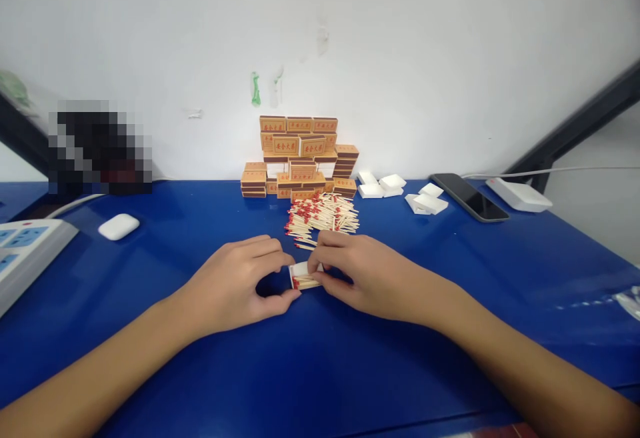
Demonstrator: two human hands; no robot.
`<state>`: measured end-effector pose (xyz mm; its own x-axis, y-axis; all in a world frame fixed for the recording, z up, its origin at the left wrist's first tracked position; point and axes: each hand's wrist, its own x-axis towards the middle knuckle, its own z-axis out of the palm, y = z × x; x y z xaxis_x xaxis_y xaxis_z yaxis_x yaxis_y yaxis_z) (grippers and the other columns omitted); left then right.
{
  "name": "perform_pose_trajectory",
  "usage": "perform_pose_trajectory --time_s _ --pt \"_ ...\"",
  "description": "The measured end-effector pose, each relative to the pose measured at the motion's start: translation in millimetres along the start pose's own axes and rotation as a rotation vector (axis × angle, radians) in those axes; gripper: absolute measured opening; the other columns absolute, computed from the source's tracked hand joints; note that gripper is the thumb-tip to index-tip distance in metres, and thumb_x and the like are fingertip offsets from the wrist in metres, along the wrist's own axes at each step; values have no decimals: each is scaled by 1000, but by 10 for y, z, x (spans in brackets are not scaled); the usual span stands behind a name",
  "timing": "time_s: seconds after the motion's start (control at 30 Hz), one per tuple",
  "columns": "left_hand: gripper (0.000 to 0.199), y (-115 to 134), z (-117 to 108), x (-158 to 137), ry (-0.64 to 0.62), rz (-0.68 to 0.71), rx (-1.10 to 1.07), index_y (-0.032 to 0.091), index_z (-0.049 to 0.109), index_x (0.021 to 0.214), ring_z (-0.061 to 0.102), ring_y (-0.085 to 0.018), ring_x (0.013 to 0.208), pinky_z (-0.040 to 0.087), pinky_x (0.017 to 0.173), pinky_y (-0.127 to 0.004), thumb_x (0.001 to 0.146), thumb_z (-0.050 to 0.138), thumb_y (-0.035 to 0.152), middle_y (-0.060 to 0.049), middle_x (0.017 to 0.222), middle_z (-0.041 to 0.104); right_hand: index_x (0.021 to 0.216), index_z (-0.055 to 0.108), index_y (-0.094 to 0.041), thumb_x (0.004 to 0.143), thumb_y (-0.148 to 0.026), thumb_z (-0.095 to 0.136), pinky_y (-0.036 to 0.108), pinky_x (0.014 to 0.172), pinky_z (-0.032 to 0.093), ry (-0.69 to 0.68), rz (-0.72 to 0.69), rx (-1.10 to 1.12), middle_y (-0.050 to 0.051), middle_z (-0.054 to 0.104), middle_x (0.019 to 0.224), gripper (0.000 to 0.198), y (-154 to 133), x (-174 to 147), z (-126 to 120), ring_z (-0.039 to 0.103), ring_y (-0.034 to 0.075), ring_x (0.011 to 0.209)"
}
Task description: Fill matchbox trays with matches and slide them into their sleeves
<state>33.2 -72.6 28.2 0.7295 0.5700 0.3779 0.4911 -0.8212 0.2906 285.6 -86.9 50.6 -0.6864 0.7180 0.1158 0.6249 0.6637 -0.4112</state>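
A small white matchbox tray (301, 269) lies on the blue table between my hands, with several red-tipped matches (305, 283) inside. My left hand (243, 281) holds the tray's left end between thumb and fingers. Over the tray's right end, my right hand (353, 268) has its thumb and fingers pinched together on matches; its fingers hide that end. Just beyond the tray is a loose heap of matches (325, 215), their red heads mostly toward the left.
Behind the heap, stacked matchboxes (300, 148) stand against the wall. White empty trays (383, 185), a phone (469, 197) and a white flat box (519, 195) are to the right. At left are a white earphone case (119, 226) and a power strip (35, 251).
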Motion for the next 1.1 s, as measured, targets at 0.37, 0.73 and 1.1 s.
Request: perform_pose_trajectory --time_s 0.37,0.73,1.1 --pt "17 -7 11 1 -2 16 -5 17 71 102 63 -18 80 50 68 -30 91 74 28 -2 85 66 96 70 -17 102 -17 60 25 71 43 27 -10 114 3 66 97 12 -2 39 81 61 12 80" --pt "13 20 17 4 -16 48 8 18 68 98 62 -18 79 48 67 -30 92 72 28 -2 83 65 97 73 -14 101 -20 62 27 66 42 -36 -56 -94 5 66 94 13 -80 87 128 61 15 75" --pt "13 63 37 33 1 75 -10 18 63 91 60 -17 76 48 66 -29 91 73 26 -1 82 65 98 73 -14 103 -24 61 29 67 40 -139 -18 -170 7 69 98 16 -168 128 -1 63 17 79"
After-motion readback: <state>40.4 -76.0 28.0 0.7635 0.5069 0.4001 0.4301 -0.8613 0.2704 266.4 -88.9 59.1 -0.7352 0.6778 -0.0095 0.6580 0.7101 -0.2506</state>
